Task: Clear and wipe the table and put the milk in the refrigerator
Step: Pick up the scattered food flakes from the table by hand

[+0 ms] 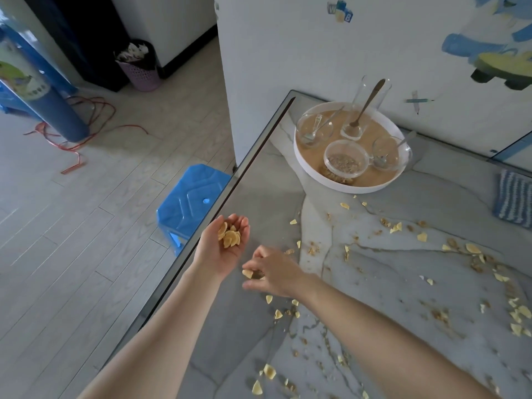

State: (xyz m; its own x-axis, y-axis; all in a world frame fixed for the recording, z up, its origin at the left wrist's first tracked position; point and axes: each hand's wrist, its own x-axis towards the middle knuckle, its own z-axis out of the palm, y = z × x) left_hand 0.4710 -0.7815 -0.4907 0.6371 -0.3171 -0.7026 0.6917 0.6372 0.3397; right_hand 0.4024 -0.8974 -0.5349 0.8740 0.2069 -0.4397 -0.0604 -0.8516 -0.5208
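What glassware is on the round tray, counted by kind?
Bowls: 3
Tall glass: 1
Total: 4

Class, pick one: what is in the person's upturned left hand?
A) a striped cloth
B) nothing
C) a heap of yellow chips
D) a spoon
C: the left hand is cupped palm up with yellow chips heaped in it, while the right hand pinches another chip.
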